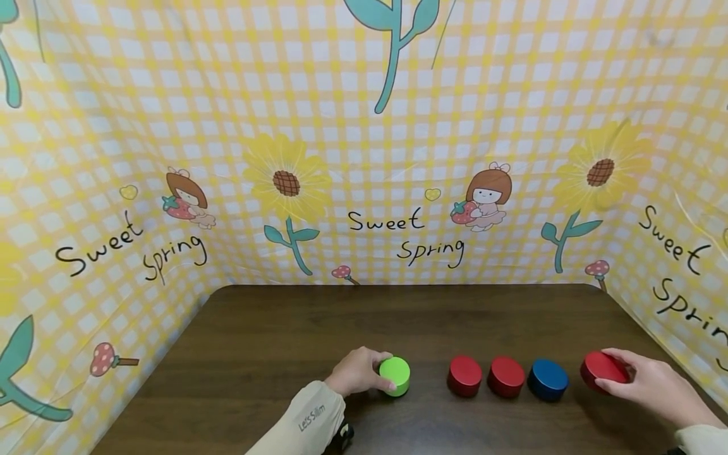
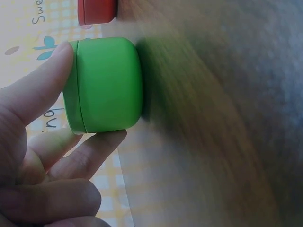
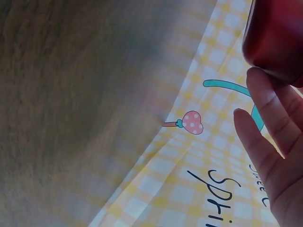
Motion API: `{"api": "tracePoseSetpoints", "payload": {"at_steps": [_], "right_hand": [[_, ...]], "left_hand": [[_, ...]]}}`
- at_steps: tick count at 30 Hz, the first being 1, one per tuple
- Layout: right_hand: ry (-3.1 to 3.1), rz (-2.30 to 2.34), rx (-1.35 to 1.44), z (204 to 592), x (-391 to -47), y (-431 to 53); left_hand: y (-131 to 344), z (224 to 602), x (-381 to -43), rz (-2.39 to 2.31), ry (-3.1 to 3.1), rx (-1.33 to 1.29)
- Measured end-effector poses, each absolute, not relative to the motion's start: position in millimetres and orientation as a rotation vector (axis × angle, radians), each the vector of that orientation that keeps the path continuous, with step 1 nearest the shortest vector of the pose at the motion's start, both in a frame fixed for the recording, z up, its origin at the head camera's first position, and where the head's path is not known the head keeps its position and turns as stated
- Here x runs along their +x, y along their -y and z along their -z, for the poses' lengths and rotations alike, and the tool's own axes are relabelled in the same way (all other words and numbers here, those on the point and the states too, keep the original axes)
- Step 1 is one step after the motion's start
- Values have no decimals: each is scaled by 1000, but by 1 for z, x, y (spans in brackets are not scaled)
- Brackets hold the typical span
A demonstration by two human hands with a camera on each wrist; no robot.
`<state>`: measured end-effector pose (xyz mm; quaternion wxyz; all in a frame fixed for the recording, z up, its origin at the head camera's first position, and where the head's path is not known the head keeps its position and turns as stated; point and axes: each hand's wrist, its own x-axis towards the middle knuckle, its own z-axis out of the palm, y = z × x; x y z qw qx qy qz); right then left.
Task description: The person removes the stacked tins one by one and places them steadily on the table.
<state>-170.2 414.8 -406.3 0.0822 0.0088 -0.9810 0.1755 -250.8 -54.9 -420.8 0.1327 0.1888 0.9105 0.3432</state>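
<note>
My left hand (image 1: 360, 371) pinches a round bright green lidded jar (image 2: 104, 85) between thumb and fingers, seen from the side in the left wrist view. At the right, my right hand (image 1: 648, 382) grips a red round jar (image 1: 604, 371), which looks tilted and lifted off the table. In the right wrist view only part of that red jar (image 3: 277, 40) shows, with fingers under its edge. Between the hands stand two red jars (image 1: 464, 376) and a blue jar (image 1: 548, 380) in a row, the blue one nearest my right hand.
All of this is on a dark brown wooden table (image 1: 398, 316). A yellow checked cloth (image 1: 364, 158) printed with flowers and writing hangs behind the table and along both sides.
</note>
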Motion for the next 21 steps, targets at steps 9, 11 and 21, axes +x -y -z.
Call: {"api": "tracePoseSetpoints", "payload": {"at_steps": [9, 11, 21], "right_hand": [[2977, -571, 22, 410, -169, -416], [2994, -575, 22, 411, -169, -415], [2987, -568, 16, 410, -170, -414]], "left_hand": [[55, 421, -251, -991, -2639, 536], [55, 421, -251, -986, -2644, 536], [55, 422, -252, -967, -2661, 544]]}}
